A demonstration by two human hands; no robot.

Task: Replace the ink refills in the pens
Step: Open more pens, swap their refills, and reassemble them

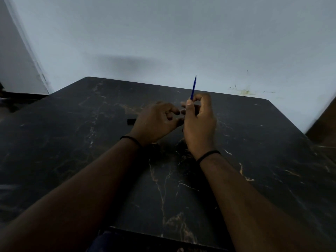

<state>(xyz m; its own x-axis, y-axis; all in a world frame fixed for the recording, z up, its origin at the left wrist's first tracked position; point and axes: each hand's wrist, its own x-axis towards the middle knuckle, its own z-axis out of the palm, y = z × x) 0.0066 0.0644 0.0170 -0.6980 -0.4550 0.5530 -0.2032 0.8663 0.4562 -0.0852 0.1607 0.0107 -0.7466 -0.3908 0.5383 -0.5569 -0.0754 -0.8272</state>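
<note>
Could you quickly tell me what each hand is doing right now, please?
Left hand: fingers curled, near a dark pen part; whether it grips anything cannot be told.
Right hand: closed, pinching the blue ink refill, which points up.

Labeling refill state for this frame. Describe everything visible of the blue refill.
The blue refill is a thin, straight blue stick, plastic by its look. It stands nearly upright, tilted slightly right, its upper end free in front of the wall. The right hand pinches its lower end between fingertips, hiding that part. Nothing else touches it; the tip is too small to make out.
</note>
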